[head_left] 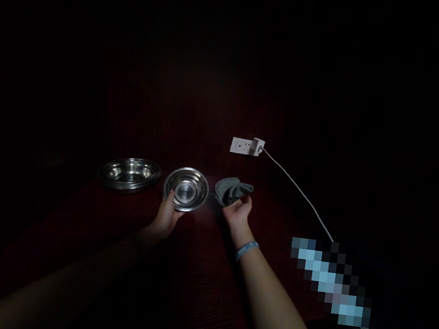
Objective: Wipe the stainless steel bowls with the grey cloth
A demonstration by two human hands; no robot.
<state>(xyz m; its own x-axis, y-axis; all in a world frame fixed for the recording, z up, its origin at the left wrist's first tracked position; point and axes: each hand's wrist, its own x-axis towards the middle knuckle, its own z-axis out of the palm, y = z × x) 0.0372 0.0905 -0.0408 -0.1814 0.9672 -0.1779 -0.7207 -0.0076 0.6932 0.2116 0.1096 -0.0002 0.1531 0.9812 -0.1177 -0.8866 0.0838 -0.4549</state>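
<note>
My left hand [166, 215] grips a round stainless steel plate [186, 192] by its near left rim, thumb over the edge. The plate is tilted so that its shiny inside faces me. A grey cloth [233, 190] is bunched in my right hand [238, 214], just right of the plate and apart from it. Part of the cloth hides my right fingertips. To the left of the plate stands a stack of similar steel plates [131, 174].
A dark red wooden table [208, 286] lies under my hands, its near edge faintly lit. Behind, a white wall socket [241, 146] holds a charger [257, 146]. Its white cable [307, 199] runs down right to a pixelated, bright object [329, 282]. The surroundings are very dark.
</note>
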